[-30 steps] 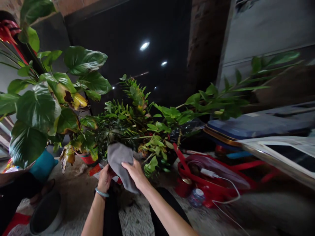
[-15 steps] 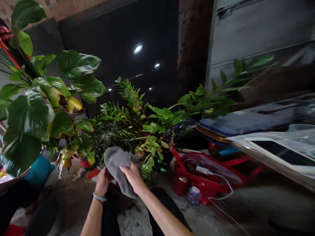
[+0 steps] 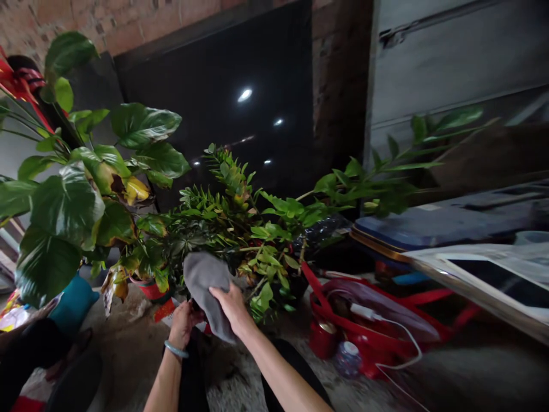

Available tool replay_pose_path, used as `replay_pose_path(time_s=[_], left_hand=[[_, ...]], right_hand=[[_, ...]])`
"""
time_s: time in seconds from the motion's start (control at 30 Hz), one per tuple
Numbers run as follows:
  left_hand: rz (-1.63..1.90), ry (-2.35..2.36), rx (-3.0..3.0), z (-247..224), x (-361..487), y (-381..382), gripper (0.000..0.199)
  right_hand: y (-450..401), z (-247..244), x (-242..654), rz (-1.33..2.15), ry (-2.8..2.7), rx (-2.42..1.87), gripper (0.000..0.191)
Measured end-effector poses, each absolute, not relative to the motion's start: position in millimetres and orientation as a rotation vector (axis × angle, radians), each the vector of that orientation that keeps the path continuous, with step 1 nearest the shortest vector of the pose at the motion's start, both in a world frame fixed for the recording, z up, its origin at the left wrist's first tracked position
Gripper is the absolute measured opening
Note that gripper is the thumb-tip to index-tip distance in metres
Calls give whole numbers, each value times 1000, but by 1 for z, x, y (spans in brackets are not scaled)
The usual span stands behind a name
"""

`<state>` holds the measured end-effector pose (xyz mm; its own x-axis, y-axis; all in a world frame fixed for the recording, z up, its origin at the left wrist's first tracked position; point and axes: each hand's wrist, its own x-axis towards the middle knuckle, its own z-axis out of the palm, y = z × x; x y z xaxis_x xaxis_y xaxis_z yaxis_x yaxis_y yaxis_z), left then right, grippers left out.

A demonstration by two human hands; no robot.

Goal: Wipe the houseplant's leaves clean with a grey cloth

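Observation:
My right hand (image 3: pixel 231 306) grips a grey cloth piece (image 3: pixel 206 286), long and rounded at its upper end, with the thumb lying across its face. The cloth hangs down between my hands, in front of the plants. My left hand (image 3: pixel 183 325) is just beside its lower left edge, fingers curled together. What those fingers hold, if anything, is hidden by the cloth and the dim light; a dark and reddish patch shows behind them. A bracelet (image 3: pixel 175 349) circles my left wrist.
Potted plants (image 3: pixel 231 217) spread across the middle, with a large-leaved one (image 3: pixel 68 200) at left. A red bag (image 3: pixel 369 337) holding a white charger cable, a red can (image 3: pixel 322 339) and a plastic bottle (image 3: pixel 348 359) stand right. Another person's leg (image 3: pixel 30 349) shows lower left.
The view has shifted slightly, so the surroundings appear lower and farther right. The cloth stays in my right hand, and my left hand remains close beside it.

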<state>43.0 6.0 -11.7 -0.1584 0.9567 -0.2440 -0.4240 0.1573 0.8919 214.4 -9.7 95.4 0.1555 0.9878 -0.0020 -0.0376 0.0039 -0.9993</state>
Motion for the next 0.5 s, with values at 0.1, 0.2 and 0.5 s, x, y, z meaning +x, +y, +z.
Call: replay_pose_path(time_s=[0.1, 0.2, 0.5], left_hand=[[1438, 1115, 697, -11, 44, 3, 36], [1466, 1105, 711, -14, 44, 2, 38], [1421, 1123, 709, -12, 45, 4, 35]], right_hand=[[-43, 76, 222, 1226, -1085, -1251, 33], [-52, 97, 225, 1161, -1169, -1148, 38], [-18, 95, 202, 1088, -1153, -1235, 39]])
